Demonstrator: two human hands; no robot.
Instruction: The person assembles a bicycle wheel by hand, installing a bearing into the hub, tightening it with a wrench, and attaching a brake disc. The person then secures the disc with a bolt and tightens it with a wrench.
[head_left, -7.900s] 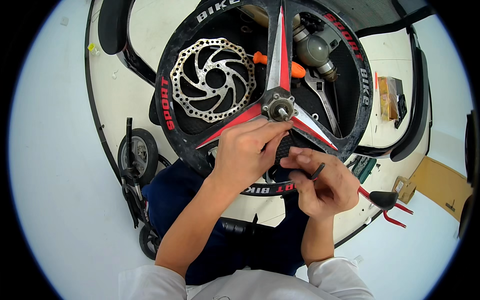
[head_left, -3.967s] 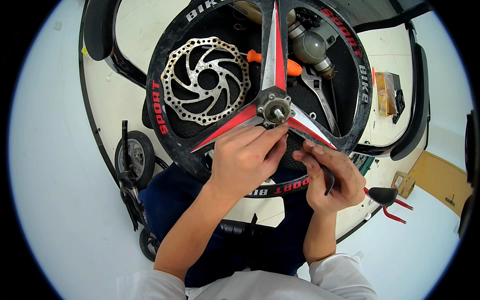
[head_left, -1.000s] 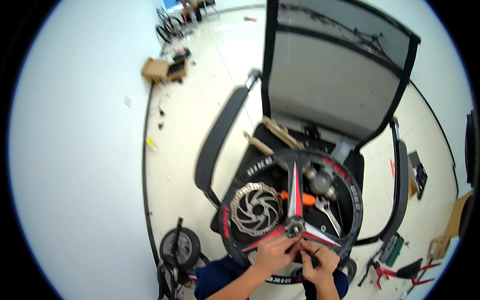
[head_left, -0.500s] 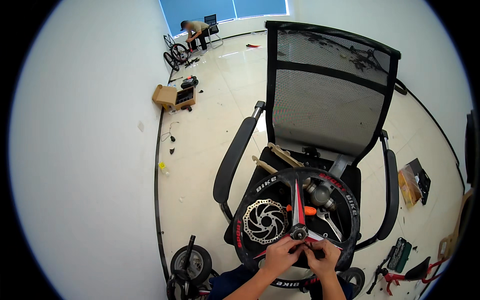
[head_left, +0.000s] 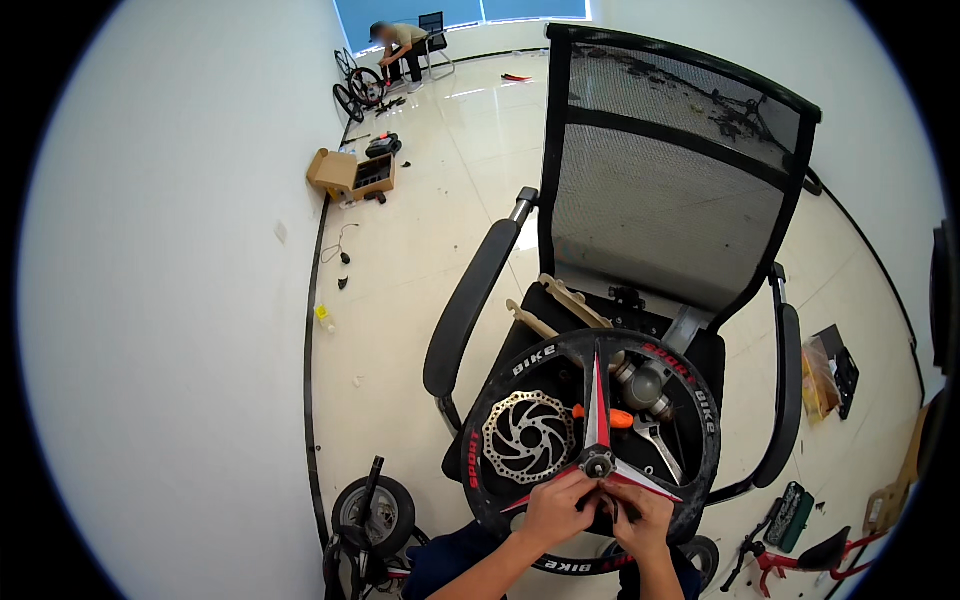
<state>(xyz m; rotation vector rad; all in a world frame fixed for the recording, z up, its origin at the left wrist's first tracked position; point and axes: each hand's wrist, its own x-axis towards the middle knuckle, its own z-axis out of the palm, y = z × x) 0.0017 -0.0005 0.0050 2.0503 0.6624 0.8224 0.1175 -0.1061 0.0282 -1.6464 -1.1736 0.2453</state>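
Note:
A black three-spoke bicycle wheel (head_left: 700, 505) with red and white spoke stripes rests over the chair seat, tilted toward me. Just below its hub (head_left: 598, 464), my left hand (head_left: 556, 510) and my right hand (head_left: 643, 514) meet with fingertips pinched together. Something small and dark shows between them, too covered to name. Through the wheel's openings I see a silver brake disc (head_left: 497, 438), a screwdriver's orange handle (head_left: 620, 419), a silver wrench-like tool (head_left: 660, 450) and a rounded grey metal part (head_left: 640, 388). Two beige arms (head_left: 575, 301) lie behind the wheel.
The black mesh office chair (head_left: 670, 215) has armrests on both sides. A small wheeled frame (head_left: 375, 515) stands at lower left, a red bike frame (head_left: 775, 562) and green case (head_left: 793, 517) at lower right. An open cardboard box (head_left: 373, 172) and a seated person (head_left: 400, 45) are farther off.
The view has shifted slightly. My right fingers have moved a little nearer the hub, and the dark bit between my hands shows more. The wheel stays in place.

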